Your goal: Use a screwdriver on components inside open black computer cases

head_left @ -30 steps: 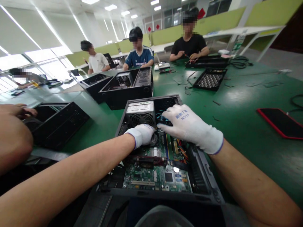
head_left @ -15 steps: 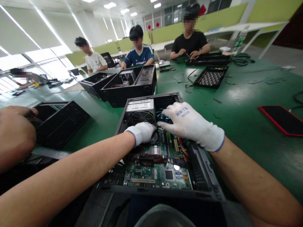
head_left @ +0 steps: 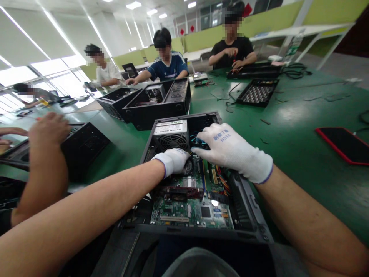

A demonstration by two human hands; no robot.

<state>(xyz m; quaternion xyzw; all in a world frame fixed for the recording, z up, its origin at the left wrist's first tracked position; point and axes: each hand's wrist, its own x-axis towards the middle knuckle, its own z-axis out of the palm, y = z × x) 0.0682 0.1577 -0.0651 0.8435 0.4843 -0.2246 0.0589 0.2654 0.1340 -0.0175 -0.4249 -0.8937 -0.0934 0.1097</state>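
Note:
An opened desktop computer case (head_left: pixel 250 207) lies in front of me, its green motherboard (head_left: pixel 173 209) exposed. Inside, at the far left, sits a power supply (head_left: pixel 170 134) with a black fan grille. My left hand (head_left: pixel 176 159), in a white glove, is closed beside the black CPU fan (head_left: pixel 189 167); its fingertips are mostly hidden, and so is what they grip. My right hand (head_left: pixel 227 148), also gloved, reaches over the case's right side. Its fingers and thumb curl round a spot near some blue strands (head_left: pixel 198 139), and I cannot make out what they hold. Coloured wires (head_left: pixel 223 181) run below it.
Another opened case (head_left: pixel 161 111) stands beyond mine, a further one (head_left: pixel 115 102) beside it. At left, a co-worker's arm (head_left: pixel 47 154) crosses a black case (head_left: pixel 86 150). A red-edged phone (head_left: pixel 343 144) and a black perforated tray (head_left: pixel 258 93) lie on the green table (head_left: pixel 302 115). Several people sit around.
My hands stay almost still in the case. The co-worker's arm at left has swung up and to the right. Across the table, people's hands have shifted.

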